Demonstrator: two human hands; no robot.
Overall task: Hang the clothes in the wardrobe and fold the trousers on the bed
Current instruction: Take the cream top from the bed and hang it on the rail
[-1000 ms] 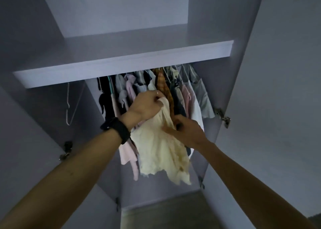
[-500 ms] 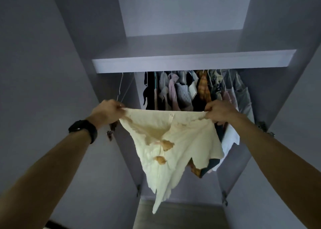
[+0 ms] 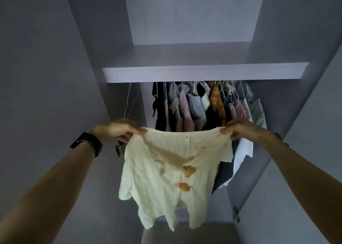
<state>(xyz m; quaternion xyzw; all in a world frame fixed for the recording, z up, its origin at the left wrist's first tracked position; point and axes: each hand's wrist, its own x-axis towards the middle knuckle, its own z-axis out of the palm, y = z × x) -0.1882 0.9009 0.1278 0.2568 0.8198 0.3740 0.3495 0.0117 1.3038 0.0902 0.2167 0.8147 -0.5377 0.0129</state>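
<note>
A cream buttoned top (image 3: 166,179) with orange-brown buttons hangs spread out in front of the open wardrobe. My left hand (image 3: 118,131) pinches its left shoulder and my right hand (image 3: 238,130) pinches its right shoulder, stretching the neckline between them. Behind it, several garments (image 3: 203,106) hang on hangers under the wardrobe shelf (image 3: 203,73). No hanger shows inside the cream top.
An empty wire hanger (image 3: 129,103) hangs at the left end of the rail, just above my left hand. The wardrobe's open doors (image 3: 46,95) stand close on both sides, with hinges (image 3: 236,215) on the frame. A black watch (image 3: 87,143) is on my left wrist.
The cream top was bunched against the hanging clothes; my hands have pulled it out, moved apart and now hold it spread by the shoulders. The view has tilted to face the wardrobe squarely.
</note>
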